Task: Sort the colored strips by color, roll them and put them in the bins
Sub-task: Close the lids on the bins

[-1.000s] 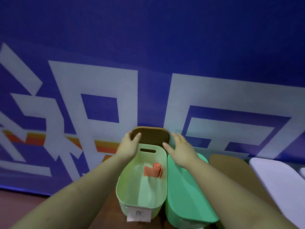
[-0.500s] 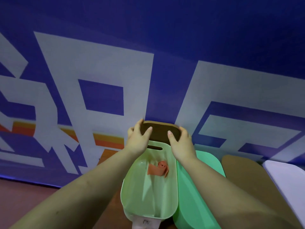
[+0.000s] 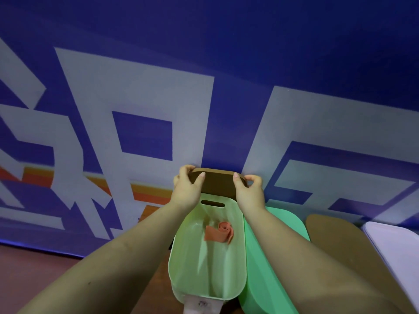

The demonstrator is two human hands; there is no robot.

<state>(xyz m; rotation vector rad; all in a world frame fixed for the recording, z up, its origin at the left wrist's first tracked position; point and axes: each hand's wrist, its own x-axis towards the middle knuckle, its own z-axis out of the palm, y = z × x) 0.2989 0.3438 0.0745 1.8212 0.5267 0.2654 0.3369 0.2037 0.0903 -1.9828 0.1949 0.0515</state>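
Note:
A pale green open bin [image 3: 181, 257] stands before me with one rolled orange strip [image 3: 218, 232] lying inside near its far end. Behind the bin, a brown wooden lid [image 3: 216, 183] stands up against the blue wall. My left hand [image 3: 187, 189] grips the lid's left end and my right hand [image 3: 249, 191] grips its right end, thumbs on the front face. A darker green bin [image 3: 285, 220] sits directly to the right, mostly hidden by my right forearm.
A blue banner wall [image 3: 204, 64] with large pale characters rises right behind the bins. To the right lie another brown lid [image 3: 335, 236] and a pale lilac bin or lid [image 3: 394, 241]. A paper label [image 3: 201, 304] hangs on the pale bin's near end. Brown tabletop [image 3: 158, 291] shows beneath.
Both hands went from beside the lid to gripping its two ends, and the lid now stands a little higher behind the bin. The view has tilted upward.

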